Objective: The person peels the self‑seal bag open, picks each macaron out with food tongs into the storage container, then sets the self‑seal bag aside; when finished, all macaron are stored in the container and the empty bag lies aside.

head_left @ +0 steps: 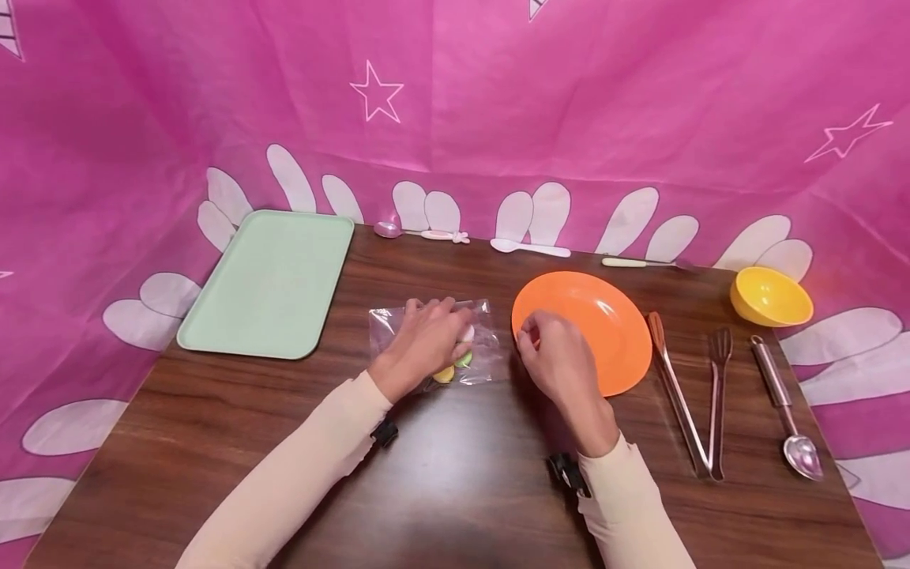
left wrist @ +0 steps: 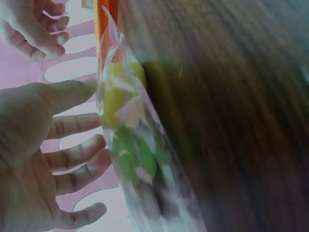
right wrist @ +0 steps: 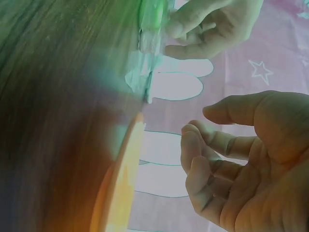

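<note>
A clear plastic bag [head_left: 486, 336] lies on the table with yellow, green and pale round pieces inside that look like macarons. My left hand [head_left: 426, 340] is over the bag. In the left wrist view its fingers [left wrist: 79, 154] are spread and their tips touch the film beside the green piece [left wrist: 126, 154] and the yellow piece [left wrist: 113, 96]. To the right, my right hand [head_left: 562, 359] hovers above the left edge of the orange plate [head_left: 618, 348]. Its fingers [right wrist: 198, 179] are loosely bent with nothing between them, apart from bag and plate.
A green tray [head_left: 270, 284] lies at the left. Along the back are a pink-handled spoon [head_left: 444, 235], a white spoon [head_left: 533, 249] and a pale-handled utensil [head_left: 626, 262]. At the right are tongs [head_left: 686, 403], a metal scoop [head_left: 802, 456] and a yellow bowl [head_left: 771, 300].
</note>
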Action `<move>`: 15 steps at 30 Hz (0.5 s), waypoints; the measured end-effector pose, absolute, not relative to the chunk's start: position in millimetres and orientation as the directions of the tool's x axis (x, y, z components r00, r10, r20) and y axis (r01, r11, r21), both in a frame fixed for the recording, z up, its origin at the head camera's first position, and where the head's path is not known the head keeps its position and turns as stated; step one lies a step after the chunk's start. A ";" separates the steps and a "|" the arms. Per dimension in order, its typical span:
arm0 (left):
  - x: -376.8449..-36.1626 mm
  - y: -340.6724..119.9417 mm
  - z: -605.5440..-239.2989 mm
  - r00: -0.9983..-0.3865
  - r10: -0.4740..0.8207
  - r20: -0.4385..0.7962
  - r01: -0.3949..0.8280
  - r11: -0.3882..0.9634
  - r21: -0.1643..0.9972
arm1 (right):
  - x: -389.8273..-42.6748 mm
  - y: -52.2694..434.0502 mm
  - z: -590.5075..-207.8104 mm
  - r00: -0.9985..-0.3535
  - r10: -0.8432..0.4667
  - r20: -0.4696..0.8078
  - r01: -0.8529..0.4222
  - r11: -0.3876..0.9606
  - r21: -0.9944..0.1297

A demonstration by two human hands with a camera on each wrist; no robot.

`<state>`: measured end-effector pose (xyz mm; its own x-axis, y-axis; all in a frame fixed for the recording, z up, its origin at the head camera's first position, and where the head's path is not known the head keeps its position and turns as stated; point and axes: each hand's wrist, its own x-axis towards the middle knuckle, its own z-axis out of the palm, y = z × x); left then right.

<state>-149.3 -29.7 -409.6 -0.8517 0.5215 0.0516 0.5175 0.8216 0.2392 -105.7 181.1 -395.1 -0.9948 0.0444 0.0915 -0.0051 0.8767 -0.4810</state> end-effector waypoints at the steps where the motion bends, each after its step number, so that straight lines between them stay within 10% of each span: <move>1: -150.4 -27.3 -410.3 -0.848 0.527 0.050 0.523 0.819 0.235 | -102.9 182.8 -394.5 -0.995 0.043 0.091 -0.006 0.877 -0.480; 15: -160.5 -12.8 -422.1 -0.847 0.518 0.115 0.531 0.818 0.223 | -83.2 239.0 -359.0 -0.986 0.102 0.129 0.031 0.883 -0.467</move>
<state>-160.5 -12.8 -422.1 -0.8473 0.5185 0.1153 0.5307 0.8177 0.2230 -83.2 239.0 -359.0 -0.9864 0.1025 0.1286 0.0308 0.8835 -0.4674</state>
